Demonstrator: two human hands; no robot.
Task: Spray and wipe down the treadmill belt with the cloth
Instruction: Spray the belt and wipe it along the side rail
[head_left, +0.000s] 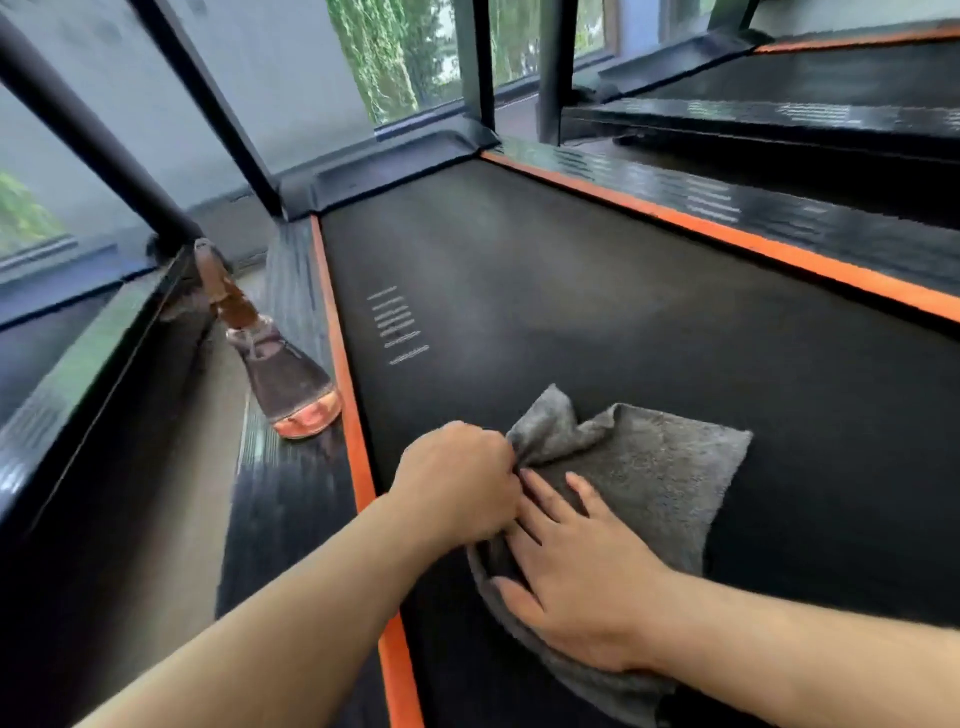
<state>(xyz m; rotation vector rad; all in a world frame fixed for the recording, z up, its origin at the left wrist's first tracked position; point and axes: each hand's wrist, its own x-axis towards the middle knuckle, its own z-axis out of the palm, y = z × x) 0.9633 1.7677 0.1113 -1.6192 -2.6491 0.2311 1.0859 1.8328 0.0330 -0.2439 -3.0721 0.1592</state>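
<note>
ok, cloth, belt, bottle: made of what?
Cloth: grey terry or microfibre, judging by the nubby pile and soft folds.
Belt: black, rubber-like, matte with only a faint sheen.
Bottle: likely translucent brownish plastic with a glossy orange base; blurred, so unsure.

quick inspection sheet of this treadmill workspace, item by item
surface: black treadmill belt, orange edge strips
job's things: grey cloth partly bunched on the belt; spray bottle on the left side rail
clutter: nothing seen
hands: left hand grips the cloth's bunched edge; right hand presses flat on the cloth
cables: nothing seen
surroundings: second treadmill to the right, windows ahead with trees
</note>
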